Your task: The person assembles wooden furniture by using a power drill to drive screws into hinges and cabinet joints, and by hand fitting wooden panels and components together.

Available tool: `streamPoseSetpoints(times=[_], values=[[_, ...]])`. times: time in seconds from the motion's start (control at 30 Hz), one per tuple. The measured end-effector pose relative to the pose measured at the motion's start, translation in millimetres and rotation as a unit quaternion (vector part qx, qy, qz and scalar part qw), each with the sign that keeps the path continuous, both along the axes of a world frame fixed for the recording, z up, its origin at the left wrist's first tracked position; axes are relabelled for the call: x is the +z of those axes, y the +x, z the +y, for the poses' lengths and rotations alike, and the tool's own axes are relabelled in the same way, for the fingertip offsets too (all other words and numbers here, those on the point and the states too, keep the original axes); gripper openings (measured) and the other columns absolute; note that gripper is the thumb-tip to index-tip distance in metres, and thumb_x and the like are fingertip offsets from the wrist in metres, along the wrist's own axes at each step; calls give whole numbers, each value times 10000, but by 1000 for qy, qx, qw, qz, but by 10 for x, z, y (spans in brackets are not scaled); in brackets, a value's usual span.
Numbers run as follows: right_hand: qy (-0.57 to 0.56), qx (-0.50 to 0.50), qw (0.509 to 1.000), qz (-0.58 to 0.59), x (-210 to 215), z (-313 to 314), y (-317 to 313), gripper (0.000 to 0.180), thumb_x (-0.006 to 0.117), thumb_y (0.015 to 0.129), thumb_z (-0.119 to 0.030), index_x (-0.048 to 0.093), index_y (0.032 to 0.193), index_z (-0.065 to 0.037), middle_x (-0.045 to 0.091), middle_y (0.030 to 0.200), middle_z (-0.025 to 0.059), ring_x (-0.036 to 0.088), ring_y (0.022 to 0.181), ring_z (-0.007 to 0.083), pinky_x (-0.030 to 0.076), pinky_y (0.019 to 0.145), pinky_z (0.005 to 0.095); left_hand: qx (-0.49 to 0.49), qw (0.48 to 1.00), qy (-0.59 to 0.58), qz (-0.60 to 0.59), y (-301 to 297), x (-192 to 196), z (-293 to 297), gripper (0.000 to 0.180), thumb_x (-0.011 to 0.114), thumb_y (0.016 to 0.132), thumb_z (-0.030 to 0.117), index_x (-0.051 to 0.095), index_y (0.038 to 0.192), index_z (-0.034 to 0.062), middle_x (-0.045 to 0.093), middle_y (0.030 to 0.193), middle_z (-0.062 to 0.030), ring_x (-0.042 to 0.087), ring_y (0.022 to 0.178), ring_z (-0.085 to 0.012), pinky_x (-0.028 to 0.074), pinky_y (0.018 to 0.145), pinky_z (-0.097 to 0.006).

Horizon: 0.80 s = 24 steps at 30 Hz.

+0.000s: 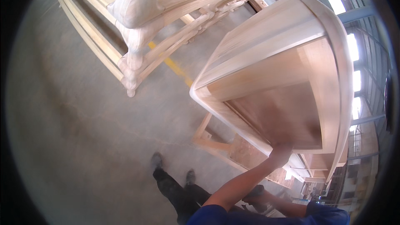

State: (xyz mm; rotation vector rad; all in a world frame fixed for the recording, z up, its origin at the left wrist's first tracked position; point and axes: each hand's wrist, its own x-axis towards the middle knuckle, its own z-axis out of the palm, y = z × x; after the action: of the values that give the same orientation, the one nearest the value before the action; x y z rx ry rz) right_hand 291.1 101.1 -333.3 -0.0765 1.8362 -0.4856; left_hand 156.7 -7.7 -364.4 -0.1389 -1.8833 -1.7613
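Left arm (pixel 239 185) outstretched, its blurred hand (pixel 282 151) apparently touches the wooden cabinet (pixel 277 85).

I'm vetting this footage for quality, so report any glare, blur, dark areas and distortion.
Head view: the windows at right are blown out to white; the left hand at the wooden cabinet looks smeared; the right hand is dim and indistinct; the corners are black, and the cabinet's right edge looks bowed, perhaps partly from the lens.
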Motion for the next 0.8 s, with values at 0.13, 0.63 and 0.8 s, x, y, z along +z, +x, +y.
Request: streamPoseSetpoints(times=[0.13,0.63,0.8], values=[[36,20,999,11,23,106,15,404,820,830,-203,666,1180,-73,719,990,27,669,813,113,572,712,288,-26,999,-37,-22,58,63,-52,152,602,910,144,609,979,9,639,957,-225,630,940,-404,489,844,-502],[-44,-112,991,59,391,1710,-86,546,781,802,-81,578,1308,-61,673,967,22,611,699,87,544,579,276,-47,995,-5,-87,1151,405,-77,418,763,802,342,644,1020,5,639,975,-174,608,995,-376,478,854,-451],[-177,-217,957,72,454,2087,-228,371,748,830,-69,633,1182,-49,677,959,41,637,731,122,553,618,299,2,998,-15,-65,2002,335,-130,487,813,762,352,630,1040,-3,654,999,-165,619,964,-370,477,866,-441]])
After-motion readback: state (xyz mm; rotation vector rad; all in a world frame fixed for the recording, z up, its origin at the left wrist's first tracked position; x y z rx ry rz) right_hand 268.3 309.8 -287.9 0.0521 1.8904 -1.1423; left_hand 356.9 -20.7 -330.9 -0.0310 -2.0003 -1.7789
